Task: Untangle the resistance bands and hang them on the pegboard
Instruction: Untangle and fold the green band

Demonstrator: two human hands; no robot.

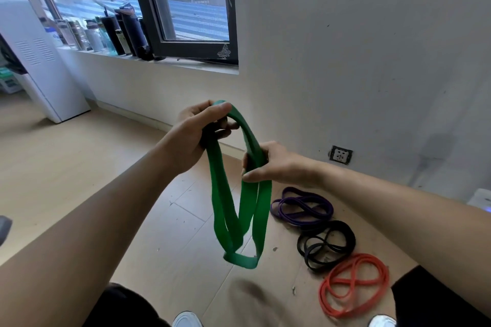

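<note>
White upright appliance cabinet [39, 61]: stands on the floor at far left, against the wall under the window.
Row of dark and clear bottles [106, 32]: lined along the white windowsill [159, 62], beside the black-framed window [186, 8].
Left hand [194, 135]: raised at centre, fingers curled closed over the top of the band, thumb lying across it.
Wide flat green rubber resistance band [239, 207]: held in the air between both hands, doubled into several twisted loops that hang down above the pale wood-plank floor [79, 167].
Right hand [273, 164]: lower and just right of the left, thumb and fingers pinching two strands of the green band together.
Thin purple rubber band [303, 207], black rubber band [326, 244], orange-red rubber band [353, 284]: each coiled on the floor, in a line near the white wall.
Wall socket [341, 154]: low on that wall.
</note>
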